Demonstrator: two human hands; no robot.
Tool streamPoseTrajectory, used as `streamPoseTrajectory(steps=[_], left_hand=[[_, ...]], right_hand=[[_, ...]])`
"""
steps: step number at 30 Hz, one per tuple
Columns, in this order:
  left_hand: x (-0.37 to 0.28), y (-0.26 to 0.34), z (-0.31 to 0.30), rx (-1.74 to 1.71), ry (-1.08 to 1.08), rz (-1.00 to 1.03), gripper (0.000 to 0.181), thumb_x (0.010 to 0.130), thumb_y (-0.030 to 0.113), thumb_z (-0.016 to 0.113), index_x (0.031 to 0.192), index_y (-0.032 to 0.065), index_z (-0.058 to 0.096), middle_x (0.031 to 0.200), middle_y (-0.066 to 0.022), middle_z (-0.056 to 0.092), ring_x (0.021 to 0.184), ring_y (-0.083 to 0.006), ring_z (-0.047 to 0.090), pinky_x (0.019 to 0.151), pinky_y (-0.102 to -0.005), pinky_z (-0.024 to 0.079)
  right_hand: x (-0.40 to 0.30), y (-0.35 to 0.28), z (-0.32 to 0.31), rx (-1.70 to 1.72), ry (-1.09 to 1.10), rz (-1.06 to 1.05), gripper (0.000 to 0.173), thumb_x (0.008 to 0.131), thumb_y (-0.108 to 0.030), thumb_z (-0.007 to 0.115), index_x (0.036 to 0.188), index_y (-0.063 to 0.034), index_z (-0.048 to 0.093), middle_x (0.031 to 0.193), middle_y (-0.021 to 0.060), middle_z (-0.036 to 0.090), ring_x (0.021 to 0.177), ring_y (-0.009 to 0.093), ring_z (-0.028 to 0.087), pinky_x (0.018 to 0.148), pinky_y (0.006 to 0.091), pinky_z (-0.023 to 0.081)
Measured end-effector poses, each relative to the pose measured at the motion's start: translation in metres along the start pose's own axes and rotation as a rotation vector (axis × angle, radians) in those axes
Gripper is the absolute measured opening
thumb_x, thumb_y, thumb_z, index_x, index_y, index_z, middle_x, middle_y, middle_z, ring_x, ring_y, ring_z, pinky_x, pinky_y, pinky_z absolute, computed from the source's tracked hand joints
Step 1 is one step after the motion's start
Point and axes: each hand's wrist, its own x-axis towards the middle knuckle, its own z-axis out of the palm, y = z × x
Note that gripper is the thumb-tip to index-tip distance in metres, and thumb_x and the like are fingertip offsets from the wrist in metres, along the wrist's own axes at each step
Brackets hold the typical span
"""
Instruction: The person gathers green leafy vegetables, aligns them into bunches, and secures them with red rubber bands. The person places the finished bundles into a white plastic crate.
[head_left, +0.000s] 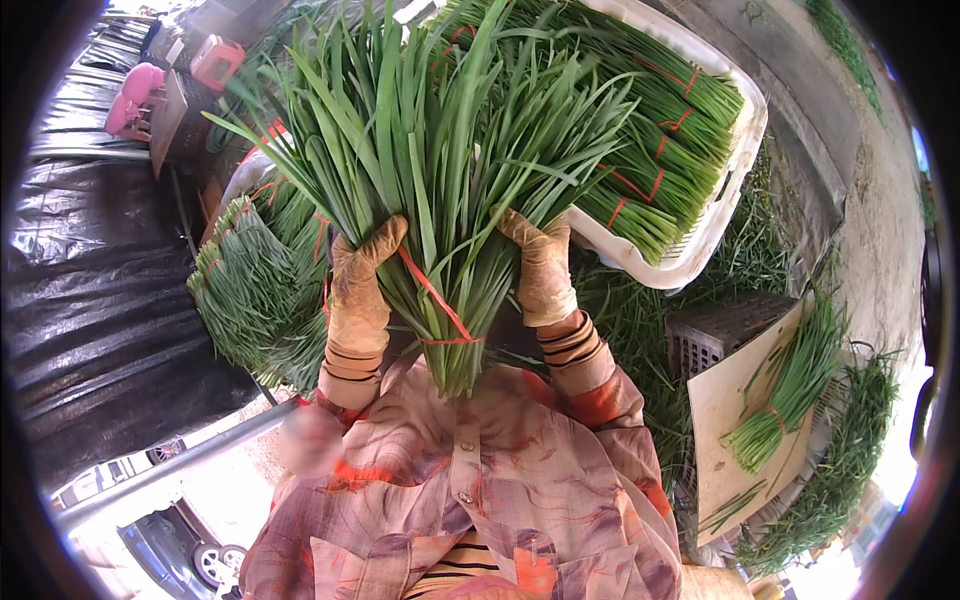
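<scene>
Both gloved hands hold one large bunch of garlic chives (427, 195) in front of my chest. The flat green leaves fan out away from me, and the cut stem ends point at my shirt. A red tie (450, 341) circles the bunch near the stems, with a loose strand running up over the leaves. My left hand (364, 262) grips the left side, its thumb on top of the leaves. On the right side my right hand (540, 255) grips likewise. The fingers beneath the leaves are hidden. Both gloves are tan and stained.
A white plastic crate (652, 274) at upper right holds several tied bunches. More bunches (255, 277) are piled at left. One tied bunch (787, 390) lies on a board (712, 450) beside a dark crate (720, 322). Loose leaves (637, 337) litter the ground. Stools (217, 64) stand upper left.
</scene>
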Motion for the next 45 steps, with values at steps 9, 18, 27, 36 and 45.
streamPoseTrajectory(steps=[9,18,27,36,45], left_hand=[[-0.007,-0.001,0.01,0.127,0.028,-0.03,0.024,0.079,0.008,0.073,0.102,0.0035,0.067,0.095,-0.0055,0.068,0.081,-0.0136,0.064,0.075,-0.0252,0.053],[-0.003,-0.003,0.011,0.035,-0.012,-0.09,0.033,0.083,0.01,0.069,0.114,0.0038,0.061,0.103,-0.005,0.066,0.089,-0.0179,0.063,0.079,-0.0312,0.052],[-0.006,0.001,0.01,0.027,-0.012,0.014,0.032,0.084,0.014,0.068,0.112,0.0003,0.06,0.105,-0.0069,0.065,0.092,-0.0166,0.063,0.082,-0.0278,0.051],[-0.005,0.0,0.008,0.014,0.002,-0.074,0.029,0.081,0.013,0.071,0.107,0.0022,0.065,0.099,-0.0044,0.067,0.085,-0.0137,0.064,0.079,-0.0268,0.051],[-0.002,-0.006,0.01,0.017,-0.029,-0.101,0.028,0.081,0.013,0.072,0.106,0.0026,0.066,0.099,-0.0034,0.068,0.085,-0.0113,0.063,0.08,-0.0256,0.05]], right_hand=[[-0.002,0.0,-0.013,0.011,-0.006,0.076,0.027,0.081,0.001,0.063,0.107,0.0001,0.059,0.097,0.0059,0.065,0.083,0.015,0.063,0.076,0.0283,0.052],[-0.009,-0.024,-0.043,-0.299,-0.096,0.02,0.037,0.086,-0.012,0.067,0.117,0.0025,0.053,0.11,0.0083,0.059,0.095,0.016,0.058,0.08,0.0259,0.048],[0.017,-0.079,-0.011,-1.562,-0.237,-1.008,0.033,0.076,-0.022,0.073,0.106,-0.0107,0.064,0.112,0.0079,0.059,0.11,0.027,0.054,0.097,0.0494,0.039],[0.037,-0.049,-0.015,-1.675,-0.045,-0.979,0.046,0.071,-0.025,0.075,0.111,-0.0142,0.056,0.102,0.0005,0.061,0.102,0.02,0.057,0.104,0.0508,0.028],[0.045,-0.044,-0.027,-1.864,-0.344,-0.973,0.024,0.079,-0.014,0.067,0.103,-0.0114,0.064,0.095,0.0017,0.067,0.091,0.021,0.061,0.102,0.0483,0.033]])
